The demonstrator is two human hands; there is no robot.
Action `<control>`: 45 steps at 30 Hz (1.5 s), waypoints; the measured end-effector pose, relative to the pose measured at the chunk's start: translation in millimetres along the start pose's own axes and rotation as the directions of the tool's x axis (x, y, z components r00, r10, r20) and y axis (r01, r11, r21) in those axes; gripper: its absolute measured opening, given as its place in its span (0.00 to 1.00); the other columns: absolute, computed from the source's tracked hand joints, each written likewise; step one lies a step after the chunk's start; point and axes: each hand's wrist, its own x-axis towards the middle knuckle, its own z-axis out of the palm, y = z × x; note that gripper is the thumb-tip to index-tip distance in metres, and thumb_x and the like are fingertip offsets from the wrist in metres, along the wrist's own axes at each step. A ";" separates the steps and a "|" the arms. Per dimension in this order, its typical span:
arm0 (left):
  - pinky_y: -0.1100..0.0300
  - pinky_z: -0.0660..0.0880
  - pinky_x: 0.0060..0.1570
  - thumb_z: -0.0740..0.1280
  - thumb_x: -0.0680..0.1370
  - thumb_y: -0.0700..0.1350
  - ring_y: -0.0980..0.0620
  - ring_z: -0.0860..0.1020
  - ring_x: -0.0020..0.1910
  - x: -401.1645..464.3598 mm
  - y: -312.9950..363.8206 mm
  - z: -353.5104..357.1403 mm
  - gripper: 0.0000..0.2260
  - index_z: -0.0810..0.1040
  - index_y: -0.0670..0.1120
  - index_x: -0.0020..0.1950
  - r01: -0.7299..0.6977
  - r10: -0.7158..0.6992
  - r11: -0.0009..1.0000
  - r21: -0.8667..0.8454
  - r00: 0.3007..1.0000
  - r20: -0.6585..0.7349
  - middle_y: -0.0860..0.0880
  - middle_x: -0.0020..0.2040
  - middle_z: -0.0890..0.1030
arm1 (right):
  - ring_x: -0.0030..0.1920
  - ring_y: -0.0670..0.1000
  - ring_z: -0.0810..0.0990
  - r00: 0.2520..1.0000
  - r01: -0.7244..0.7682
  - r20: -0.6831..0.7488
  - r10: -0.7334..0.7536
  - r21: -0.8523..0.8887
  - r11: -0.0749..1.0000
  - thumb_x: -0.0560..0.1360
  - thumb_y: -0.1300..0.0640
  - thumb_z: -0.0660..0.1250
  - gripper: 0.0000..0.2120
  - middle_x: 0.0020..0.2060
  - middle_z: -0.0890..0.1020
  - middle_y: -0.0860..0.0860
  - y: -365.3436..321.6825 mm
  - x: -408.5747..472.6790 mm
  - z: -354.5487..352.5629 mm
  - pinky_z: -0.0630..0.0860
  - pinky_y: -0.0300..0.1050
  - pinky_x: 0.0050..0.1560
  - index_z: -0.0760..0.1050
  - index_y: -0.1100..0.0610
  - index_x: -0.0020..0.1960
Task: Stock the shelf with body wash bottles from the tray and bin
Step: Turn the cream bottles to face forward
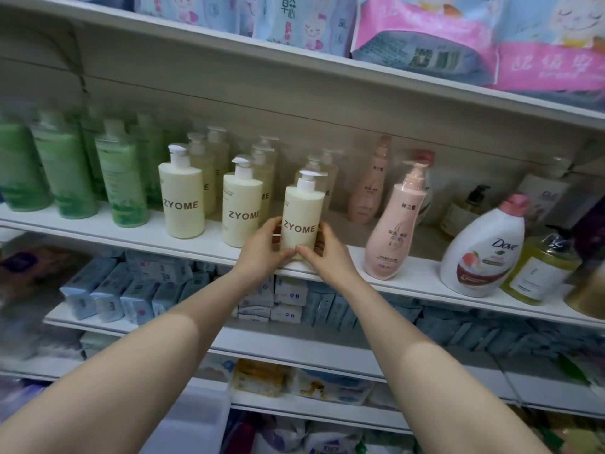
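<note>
A cream ZYOME pump bottle (302, 213) stands upright at the front edge of the white middle shelf (409, 273). My left hand (262, 247) grips its lower left side, and my right hand (322, 253) grips its lower right side, thumbs across the front. Two more cream ZYOME bottles (181, 199) (240, 204) stand to its left at the front, with further rows behind them. A white bin (193, 424) shows at the bottom, below my left forearm; its contents are hidden.
Green bottles (121, 185) fill the shelf's left end. Right of my hands stand a pink pump bottle (394, 224), a white Dove bottle (481, 250) and yellow bottles (540, 270). Pink and blue packs (425, 37) sit on the shelf above, small boxed packs (108, 296) below.
</note>
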 end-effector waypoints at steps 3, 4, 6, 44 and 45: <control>0.61 0.73 0.58 0.73 0.73 0.40 0.56 0.76 0.57 1.5 -2.0 -0.7 0.30 0.67 0.47 0.72 -0.007 0.007 1.000 0.021 1.000 -0.015 0.50 0.65 0.77 | 0.67 0.52 0.76 1.000 -0.008 0.012 0.008 0.000 1.000 0.75 0.50 0.72 0.33 0.69 0.76 0.50 -0.1 5.6 1.7 0.73 0.56 0.68 0.61 0.49 0.76; 0.61 0.73 0.57 0.73 0.73 0.41 0.56 0.77 0.57 2.0 -2.6 -0.9 0.29 0.67 0.47 0.72 -0.009 0.010 1.000 0.029 1.000 -0.020 0.50 0.65 0.77 | 0.67 0.52 0.76 1.000 -0.010 0.016 0.010 0.001 1.000 0.75 0.50 0.71 0.33 0.69 0.76 0.50 0.3 7.0 2.3 0.73 0.55 0.68 0.61 0.49 0.76; 0.61 0.74 0.57 0.74 0.73 0.41 0.55 0.77 0.57 2.8 -3.2 -1.1 0.29 0.67 0.47 0.72 -0.011 0.012 0.999 0.040 0.999 -0.030 0.49 0.65 0.77 | 0.67 0.52 0.76 1.000 -0.011 0.026 0.011 0.003 1.000 0.76 0.51 0.71 0.33 0.69 0.76 0.50 0.6 8.7 3.2 0.73 0.55 0.68 0.60 0.49 0.77; 0.54 0.79 0.54 0.77 0.70 0.43 0.56 0.81 0.50 3.0 -7.8 0.6 0.27 0.72 0.49 0.66 0.027 -0.024 0.999 0.026 0.996 -0.087 0.51 0.56 0.81 | 0.71 0.51 0.71 0.982 -0.143 0.135 0.133 0.068 0.987 0.77 0.59 0.69 0.35 0.73 0.72 0.50 -13.5 3.4 -1.3 0.67 0.55 0.74 0.57 0.49 0.79; 0.55 0.79 0.55 0.76 0.70 0.43 0.55 0.80 0.51 2.8 -7.3 1.1 0.27 0.72 0.49 0.67 0.033 -0.030 0.999 0.029 0.996 -0.084 0.51 0.57 0.81 | 0.72 0.51 0.71 0.980 -0.151 0.143 0.141 0.063 0.986 0.77 0.59 0.69 0.34 0.73 0.71 0.50 -15.2 2.2 -2.0 0.67 0.54 0.74 0.57 0.49 0.79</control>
